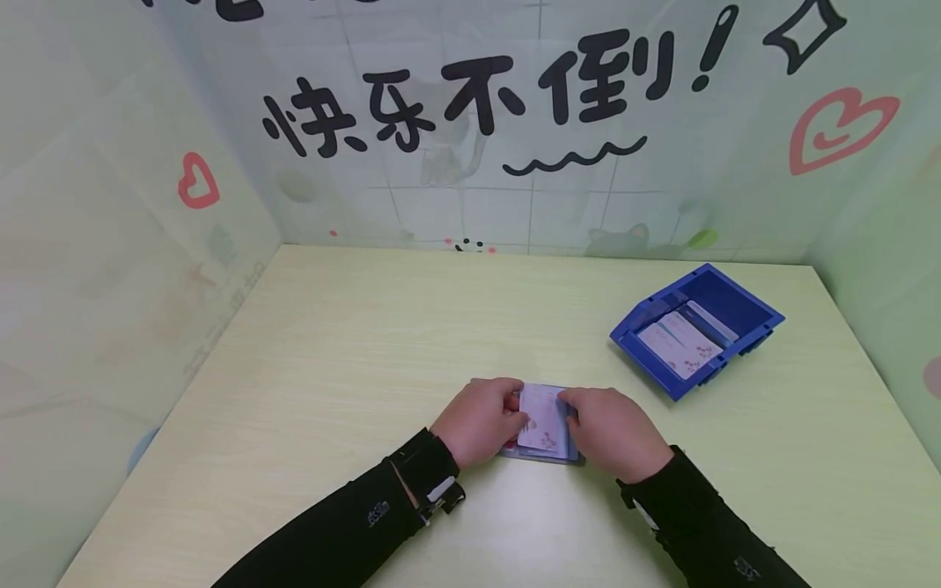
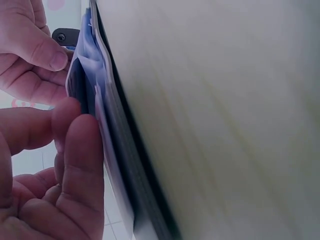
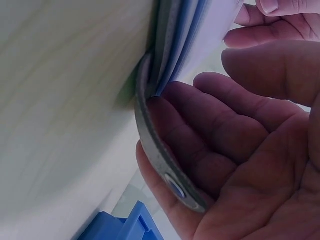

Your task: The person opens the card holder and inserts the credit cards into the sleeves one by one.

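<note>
On the table in front of me lies a small card holder (image 1: 551,458) with bluish clear sleeves. A pale card (image 1: 542,418) printed with pink flowers covers most of its face. My left hand (image 1: 481,420) pinches this card at its left edge, close to the sleeves. At the right side, my right hand (image 1: 613,433) grips the holder's edge, its index finger by the card's upper corner. In the right wrist view, a grey strap (image 3: 152,132) with a metal snap sticks out from the holder against the right fingers. The sleeves (image 2: 90,65) stand slightly parted in the left wrist view.
A blue plastic bin (image 1: 735,298) stands at the back right, with flower-printed cards (image 1: 680,343) inside. Printed fabric walls (image 1: 441,204) rise behind and beside the light wooden table (image 1: 367,327).
</note>
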### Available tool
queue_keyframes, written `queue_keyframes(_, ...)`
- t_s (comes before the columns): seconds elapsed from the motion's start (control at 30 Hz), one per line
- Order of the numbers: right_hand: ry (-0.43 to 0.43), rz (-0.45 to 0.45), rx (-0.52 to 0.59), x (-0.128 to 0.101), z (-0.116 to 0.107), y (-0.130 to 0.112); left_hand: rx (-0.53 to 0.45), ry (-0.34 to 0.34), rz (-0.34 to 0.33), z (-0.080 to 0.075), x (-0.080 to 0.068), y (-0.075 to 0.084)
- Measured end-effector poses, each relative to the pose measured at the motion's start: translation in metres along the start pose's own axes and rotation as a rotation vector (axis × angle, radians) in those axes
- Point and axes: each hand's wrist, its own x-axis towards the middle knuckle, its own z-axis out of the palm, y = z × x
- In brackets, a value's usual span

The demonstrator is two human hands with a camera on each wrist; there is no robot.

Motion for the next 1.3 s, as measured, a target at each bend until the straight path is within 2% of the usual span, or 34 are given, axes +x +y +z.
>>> queue_keyframes(0.53,0.008,0.01,0.03,-0.0007,-0.001,0.0,0.022,-0.014,0.009,0.0043,0.0003,0.0027)
queue_keyframes(0.93,0.009,0.059,0.155,0.0018,-0.0008,0.0034,0.04,-0.038,0.015,0.0077,0.0002,0.0041)
queue_keyframes(1.3,-0.02,0.062,0.279,0.0066,0.0007,0.0079,0.031,-0.054,-0.026,0.0076,0.0026,0.0037)
